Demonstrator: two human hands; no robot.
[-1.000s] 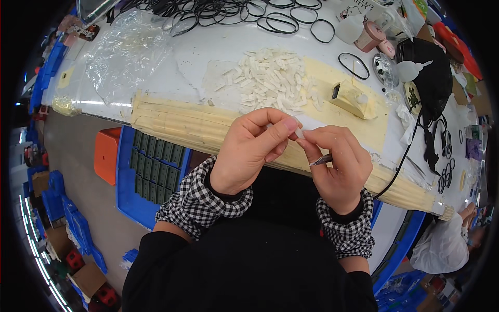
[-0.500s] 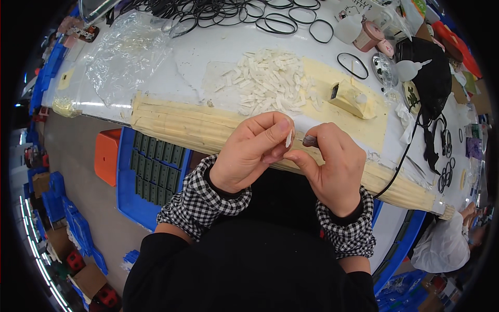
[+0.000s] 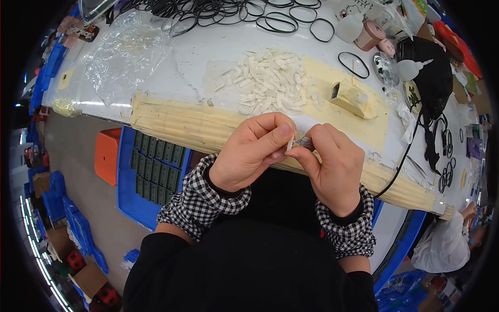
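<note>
My left hand (image 3: 253, 152) pinches a small white strip (image 3: 290, 143) upright between thumb and fingertips, above the table's front edge. My right hand (image 3: 338, 169) is closed beside it, with a small grey, blade-like piece (image 3: 305, 141) at the bent index finger. The right thumb reaches to the strip's lower end. Whether the grey piece touches the strip I cannot tell. Beyond my hands lies a heap of similar small white strips (image 3: 273, 75) on the table (image 3: 202, 57).
A yellow tape-wrapped block (image 3: 353, 100) stands right of the heap. Black rubber rings (image 3: 278, 23) and a clear plastic bag (image 3: 127, 57) lie farther back. Padding (image 3: 176, 118) covers the front edge. Below left are a blue crate (image 3: 125, 182) with dark green parts and an orange stool (image 3: 106, 158).
My right hand's fingertips have come slightly left, closer to the white strip, and the grey piece has tilted a little. My left hand stays nearly still.
</note>
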